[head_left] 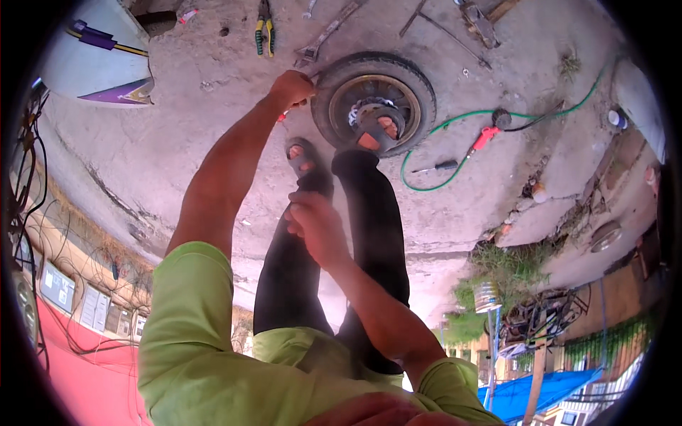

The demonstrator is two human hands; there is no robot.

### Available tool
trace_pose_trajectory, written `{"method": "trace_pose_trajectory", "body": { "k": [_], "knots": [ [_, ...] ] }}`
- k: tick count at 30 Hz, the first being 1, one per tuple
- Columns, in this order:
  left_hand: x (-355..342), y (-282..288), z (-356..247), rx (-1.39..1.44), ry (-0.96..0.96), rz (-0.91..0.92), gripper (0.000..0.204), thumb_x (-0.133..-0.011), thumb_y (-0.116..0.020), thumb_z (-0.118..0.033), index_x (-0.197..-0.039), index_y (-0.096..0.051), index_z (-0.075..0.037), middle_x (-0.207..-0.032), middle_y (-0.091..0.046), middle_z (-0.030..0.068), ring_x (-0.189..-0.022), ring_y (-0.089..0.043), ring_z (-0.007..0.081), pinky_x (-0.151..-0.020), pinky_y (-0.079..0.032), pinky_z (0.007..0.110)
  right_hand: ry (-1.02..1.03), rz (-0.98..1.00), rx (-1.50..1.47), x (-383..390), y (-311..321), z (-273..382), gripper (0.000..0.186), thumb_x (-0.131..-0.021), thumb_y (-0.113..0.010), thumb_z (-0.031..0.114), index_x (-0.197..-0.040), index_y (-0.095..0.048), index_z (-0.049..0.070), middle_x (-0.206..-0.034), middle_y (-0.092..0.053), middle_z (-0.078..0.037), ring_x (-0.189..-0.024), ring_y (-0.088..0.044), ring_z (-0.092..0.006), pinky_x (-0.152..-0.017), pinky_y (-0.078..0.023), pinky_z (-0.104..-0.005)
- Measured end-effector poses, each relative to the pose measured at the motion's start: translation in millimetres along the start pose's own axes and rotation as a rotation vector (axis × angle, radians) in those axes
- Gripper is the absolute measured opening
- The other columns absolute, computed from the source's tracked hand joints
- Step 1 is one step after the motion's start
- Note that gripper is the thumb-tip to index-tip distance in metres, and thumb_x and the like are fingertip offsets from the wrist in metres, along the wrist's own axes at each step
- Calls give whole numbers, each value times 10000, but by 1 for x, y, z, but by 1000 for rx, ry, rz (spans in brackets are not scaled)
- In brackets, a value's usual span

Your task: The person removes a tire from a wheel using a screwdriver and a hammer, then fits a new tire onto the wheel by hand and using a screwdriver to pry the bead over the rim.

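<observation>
A motorcycle wheel with its tyre (419,78) lies flat on the ground, and my right sandalled foot (376,133) stands on its hub. At the tyre's left edge my left hand (293,89) is closed round a slim tool with a red end (283,115); most of that tool is hidden in the fist. My right hand (316,220) hangs over my left knee, slightly blurred. Its fingers are curled in, and nothing shows in them. Just beyond my left hand lies a large adjustable wrench (330,34).
Yellow-and-green pliers (264,32) and a cross-shaped metal bar (447,37) lie beyond the wheel. To the right, a green air hose (419,187) loops round a dark-handled screwdriver (444,165) and joins a red fitting (486,138). A white-and-purple motorcycle panel (106,67) stands far left.
</observation>
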State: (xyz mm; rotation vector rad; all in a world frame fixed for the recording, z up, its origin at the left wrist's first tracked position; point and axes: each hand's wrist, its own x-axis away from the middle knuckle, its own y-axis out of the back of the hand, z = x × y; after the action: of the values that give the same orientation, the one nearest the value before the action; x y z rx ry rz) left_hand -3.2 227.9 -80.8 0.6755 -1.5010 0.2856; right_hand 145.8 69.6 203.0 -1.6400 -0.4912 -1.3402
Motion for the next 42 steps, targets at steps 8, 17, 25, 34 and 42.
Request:
{"method": "trace_pose_trajectory", "body": {
  "k": [8, 17, 25, 34, 42],
  "knots": [
    [54, -65, -55, -140, -507, -215, 351, -927, -651, -279, -1211, -719, -85, -920, -741, 187, -774, -722, 315, -711, -564, 427, 54, -125, 43, -18, 2, -27, 211, -975, -631, 121, -1142, -642, -5, -850, -671, -61, -750, -638, -127, -657, -533, -287],
    [20, -113, -115, -293, -400, -287, 404, -893, -603, -301, -1233, -721, -119, -1147, -704, 264, -1110, -668, 446, -978, -526, 504, 106, -83, -177, -29, -3, -44, 212, -970, -683, 142, -1140, -637, 24, -786, -684, -49, -688, -627, -117, -619, -495, -289],
    [9, -131, -113, -316, -287, -368, 398, -927, -544, -303, -1231, -697, -96, -1171, -700, 259, -1106, -654, 477, -989, -512, 543, 284, -160, 210, -14, -14, -23, 195, -967, -633, 102, -1155, -647, 53, -911, -738, -114, -871, -731, -241, -763, -547, -350],
    [32, -135, -74, -126, -524, -409, 373, -944, -594, -306, -1215, -684, -66, -1116, -708, 260, -1071, -663, 470, -927, -529, 539, 341, -93, 352, -17, -32, -70, 213, -940, -643, 63, -1150, -631, 34, -943, -746, -158, -861, -743, -314, -734, -556, -393],
    [81, -155, -148, -386, -602, -113, 374, -954, -574, -322, -1198, -711, -74, -1147, -707, 253, -1090, -669, 443, -965, -521, 504, 204, -89, 482, -28, -36, -82, 397, -982, -602, 406, -1208, -633, 81, -1030, -743, -158, -961, -718, -365, -827, -561, -471]
  ]
}}
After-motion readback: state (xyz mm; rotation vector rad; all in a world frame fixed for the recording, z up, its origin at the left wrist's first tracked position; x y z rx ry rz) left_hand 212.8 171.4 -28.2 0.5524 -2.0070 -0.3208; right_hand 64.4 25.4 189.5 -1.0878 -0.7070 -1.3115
